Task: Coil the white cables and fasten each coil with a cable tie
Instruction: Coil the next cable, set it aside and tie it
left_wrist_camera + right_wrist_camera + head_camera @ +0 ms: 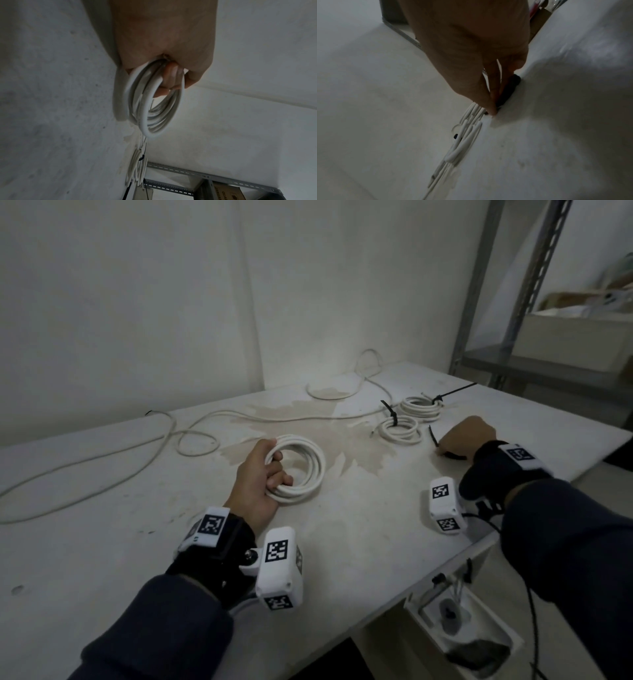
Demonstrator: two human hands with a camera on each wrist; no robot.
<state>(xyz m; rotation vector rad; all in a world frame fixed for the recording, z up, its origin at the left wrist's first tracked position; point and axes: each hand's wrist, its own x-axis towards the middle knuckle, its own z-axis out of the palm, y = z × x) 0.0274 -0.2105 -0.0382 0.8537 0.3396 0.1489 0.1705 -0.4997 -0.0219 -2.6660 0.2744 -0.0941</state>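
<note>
The left hand [261, 474] is nearest, at the centre of the white surface [359, 525]. Its fingers [169, 75] curl through the opening of a white cable coil [301, 470], with the thumb over the outer side, so the turns are gripped together. The far part of the coil lies against the surface; the left wrist view shows several turns bunched in the grip.

The right hand [467, 436] is to the right, slightly farther away, knuckles up and fingertips down on the surface. It pinches a loose black cable tie [434, 438] lying there; one end of the tie projects to the left of the hand. The right wrist view shows the thumb and a finger closed on the black strip.

Just beyond the right hand lie two smaller tied coils. The nearer tied coil [400, 430] and the farther tied coil [421, 405] touch each other, and each carries a black tie with a projecting tail.

A loose white cable [191, 426] runs across the left and far part of the surface in open loops, reaching the wall. A metal shelf [507, 302] stands at the far right.
</note>
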